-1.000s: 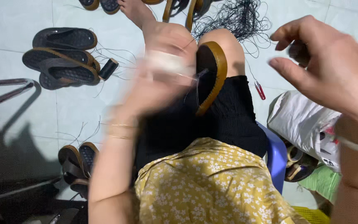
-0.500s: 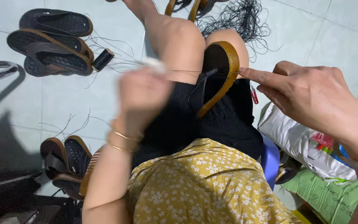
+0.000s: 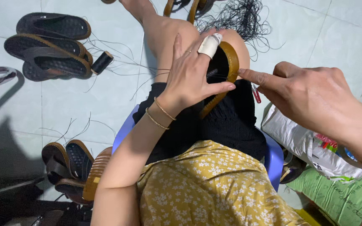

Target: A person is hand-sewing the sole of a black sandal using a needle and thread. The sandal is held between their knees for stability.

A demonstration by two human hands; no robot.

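— Pale floor tiles [image 3: 84, 104] everywhere. Where's the sandal sole [image 3: 227, 75]?
— On her lap, under the left hand [image 3: 191, 77], fingers spread, pressing it.
— Right hand [image 3: 311, 98]?
— Loosely curled, forefinger touching the sole's edge, grasping nothing.

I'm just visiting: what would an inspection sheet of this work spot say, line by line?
Surface: pale tiled floor; person sits on a blue stool.
Job's things: brown sandal sole on the lap.
Clutter: stacked sandals, thread spool, more soles, white bag, green sack.
Hands: left hand, one finger taped, rests on the sole; right hand points at its edge.
Cables: loose black thread.
Surroundings: nothing seen.
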